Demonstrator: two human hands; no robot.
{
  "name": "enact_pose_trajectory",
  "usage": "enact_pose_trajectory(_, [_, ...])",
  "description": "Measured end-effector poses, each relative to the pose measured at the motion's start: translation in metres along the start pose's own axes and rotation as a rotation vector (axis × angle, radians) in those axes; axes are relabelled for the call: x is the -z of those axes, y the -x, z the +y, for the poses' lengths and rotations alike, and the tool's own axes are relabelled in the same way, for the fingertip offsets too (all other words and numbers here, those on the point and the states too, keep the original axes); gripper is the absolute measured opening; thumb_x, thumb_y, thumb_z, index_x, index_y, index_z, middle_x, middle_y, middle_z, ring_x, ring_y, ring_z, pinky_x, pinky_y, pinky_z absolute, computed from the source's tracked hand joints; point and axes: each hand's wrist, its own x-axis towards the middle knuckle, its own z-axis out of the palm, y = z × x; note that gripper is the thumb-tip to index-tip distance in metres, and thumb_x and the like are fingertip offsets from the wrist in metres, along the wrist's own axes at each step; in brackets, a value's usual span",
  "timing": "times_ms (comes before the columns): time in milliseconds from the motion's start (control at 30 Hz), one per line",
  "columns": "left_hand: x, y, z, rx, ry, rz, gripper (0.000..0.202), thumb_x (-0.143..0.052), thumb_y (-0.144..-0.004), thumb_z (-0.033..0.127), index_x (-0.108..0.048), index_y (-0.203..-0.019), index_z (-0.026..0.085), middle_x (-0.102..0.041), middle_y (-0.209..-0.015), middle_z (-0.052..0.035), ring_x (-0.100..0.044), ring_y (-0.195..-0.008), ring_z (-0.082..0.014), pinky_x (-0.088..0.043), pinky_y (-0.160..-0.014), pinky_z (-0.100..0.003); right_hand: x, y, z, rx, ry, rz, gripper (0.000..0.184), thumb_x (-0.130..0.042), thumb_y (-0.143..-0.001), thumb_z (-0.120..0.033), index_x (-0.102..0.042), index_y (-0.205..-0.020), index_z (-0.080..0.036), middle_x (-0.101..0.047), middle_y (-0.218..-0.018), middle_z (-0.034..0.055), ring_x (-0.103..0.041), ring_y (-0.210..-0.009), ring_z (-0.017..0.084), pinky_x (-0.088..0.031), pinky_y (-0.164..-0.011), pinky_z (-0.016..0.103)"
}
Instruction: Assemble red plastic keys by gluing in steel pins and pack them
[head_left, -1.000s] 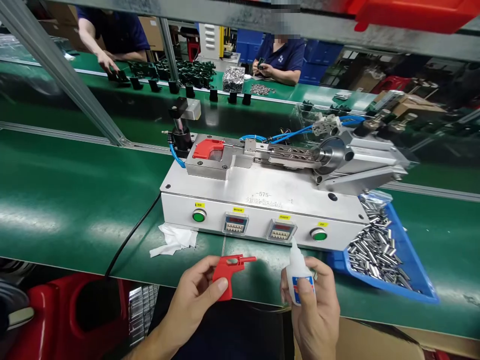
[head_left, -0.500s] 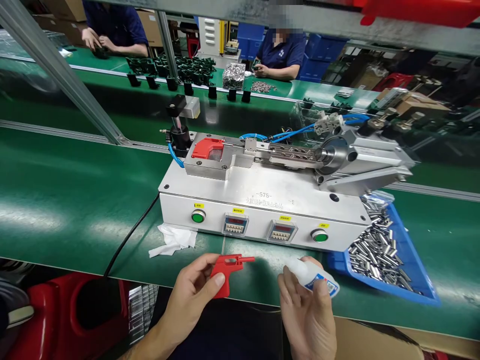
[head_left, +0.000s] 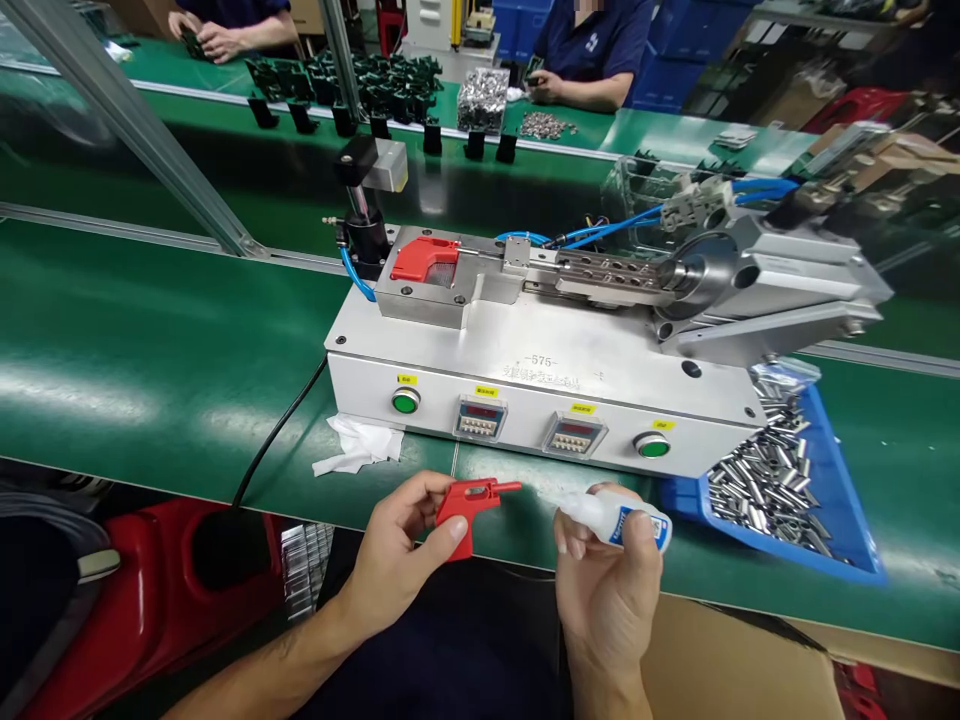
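Note:
Between the thumb and fingers of my left hand (head_left: 409,540) is a red plastic pistol-shaped part (head_left: 466,508), its thin barrel pointing right. My right hand (head_left: 611,575) is closed around a small white squeeze bottle (head_left: 609,516) with a blue label, its nozzle tilted left toward the red part. A gap separates nozzle and barrel. Behind both hands stands a metal bench press machine (head_left: 540,350) with green buttons and two counters. Another red pistol-shaped part (head_left: 420,260) lies in its fixture block (head_left: 427,305).
A blue bin (head_left: 847,500) of short metal tubes (head_left: 772,480) stands right of the machine. White tissue (head_left: 360,443) and a black cable (head_left: 274,440) lie at its left. Across the bench, two co-workers (head_left: 592,50) handle dark parts. A red stool (head_left: 165,590) is at lower left.
The bottle has turned from pointing up-left to lying more level, its nozzle now nearer the red part's barrel. The camera view has shifted slightly. My left hand still holds the red part.

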Motion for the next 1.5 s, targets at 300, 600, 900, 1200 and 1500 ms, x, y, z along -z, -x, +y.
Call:
enact_pose_trajectory(300, [0.002,0.001,-0.001,-0.028,-0.065,0.010,0.017,-0.078,-0.093,0.033,-0.076,-0.100,0.017,-0.076,-0.086,-0.0032,-0.068,-0.073,-0.0157,-0.057,-0.069,-0.022,0.003,0.001,0.009,0.155,0.125,0.036,0.040,-0.085,-0.084,-0.056,-0.067,-0.083,-0.020,-0.056,-0.067,-0.0035,-0.050,-0.048,0.010,-0.043,-0.046,0.024])
enact_pose_trajectory(600, [0.004,0.002,-0.006,-0.022,-0.077,0.011,0.018,-0.078,-0.094,0.034,-0.077,-0.104,0.018,-0.077,-0.091,-0.0036,-0.070,-0.077,-0.0166,-0.057,-0.072,-0.022,0.006,-0.001,0.017,0.218,0.207,0.051,0.037,-0.083,-0.086,-0.053,-0.065,-0.085,-0.020,-0.059,-0.068,-0.0028,-0.050,-0.048,0.010,-0.042,-0.047,0.025])
enact_pose_trajectory(900, [0.004,0.000,-0.007,-0.020,-0.095,0.000,0.017,-0.077,-0.095,0.033,-0.076,-0.102,0.017,-0.073,-0.085,-0.0027,-0.066,-0.072,-0.0153,-0.056,-0.068,-0.022,0.009,-0.002,0.019,0.210,0.238,0.049,0.038,-0.083,-0.085,-0.054,-0.066,-0.085,-0.020,-0.059,-0.067,-0.0026,-0.051,-0.048,0.011,-0.044,-0.046,0.026])
enact_pose_trajectory(1200, [0.004,0.000,-0.008,-0.029,-0.078,-0.009,0.016,-0.078,-0.096,0.033,-0.076,-0.104,0.019,-0.076,-0.091,-0.0025,-0.069,-0.077,-0.0157,-0.057,-0.072,-0.021,0.013,-0.002,0.022,0.245,0.224,0.031,0.032,-0.082,-0.088,-0.049,-0.068,-0.087,-0.020,-0.059,-0.067,-0.0029,-0.050,-0.047,0.011,-0.044,-0.046,0.026])
enact_pose_trajectory(1500, [0.006,-0.002,-0.007,0.004,-0.054,0.001,0.020,-0.079,-0.095,0.037,-0.078,-0.103,0.019,-0.075,-0.087,-0.0026,-0.066,-0.072,-0.0148,-0.055,-0.066,-0.020,0.019,-0.003,0.018,0.140,0.179,-0.053,0.039,-0.080,-0.087,-0.059,-0.069,-0.091,-0.022,-0.062,-0.071,-0.0011,-0.056,-0.053,0.014,-0.048,-0.053,0.029])
